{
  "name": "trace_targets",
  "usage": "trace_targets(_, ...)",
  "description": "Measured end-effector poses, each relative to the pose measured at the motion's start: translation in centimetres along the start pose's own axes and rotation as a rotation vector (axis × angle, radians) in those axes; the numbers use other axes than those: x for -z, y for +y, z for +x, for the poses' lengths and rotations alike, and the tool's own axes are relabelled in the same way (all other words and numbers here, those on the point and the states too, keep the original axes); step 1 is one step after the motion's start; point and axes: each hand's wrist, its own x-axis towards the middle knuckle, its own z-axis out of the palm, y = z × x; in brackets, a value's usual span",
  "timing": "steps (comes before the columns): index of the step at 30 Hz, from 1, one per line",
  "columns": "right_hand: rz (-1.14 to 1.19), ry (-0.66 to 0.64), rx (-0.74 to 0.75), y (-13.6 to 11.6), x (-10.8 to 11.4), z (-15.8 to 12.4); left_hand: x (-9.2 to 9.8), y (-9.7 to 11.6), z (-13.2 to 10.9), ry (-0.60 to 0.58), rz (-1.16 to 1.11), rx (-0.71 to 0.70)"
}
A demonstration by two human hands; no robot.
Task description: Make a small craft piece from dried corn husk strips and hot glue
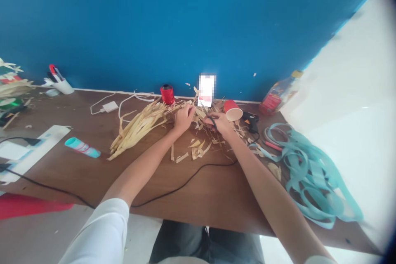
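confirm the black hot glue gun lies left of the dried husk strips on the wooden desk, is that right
No, the head view shows the black hot glue gun to the right of the dried husk strips, not the left. It does lie on the wooden desk.

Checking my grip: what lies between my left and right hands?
Shredded pale-yellow dried husk strips lie between your left hand and right hand, in the head view.

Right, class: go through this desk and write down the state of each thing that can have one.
Dry husk strips: loose, heaped.
Left hand: on the strips.
Right hand: holding a black-handled tool.
Red cup: on its side.
Glue gun: lying down.
Teal ribbon: loosely tangled.
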Motion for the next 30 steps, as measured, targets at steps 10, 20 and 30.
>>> trace_targets(10, 0.115, -0.043, -0.182, -1.0, 0.0, 0.0, -0.2, 0.1, -0.2, -0.047, 0.035, -0.036)
trace_targets(20, 0.098, -0.058, -0.189, -1.9, 0.0, -0.8, 0.0, 0.4, -0.4, -0.067, 0.043, -0.034)
trace_targets(30, 0.086, -0.042, -0.207, -1.1, 0.0, -0.3, 0.0, 0.7, -0.5, -0.091, 0.135, -0.046)
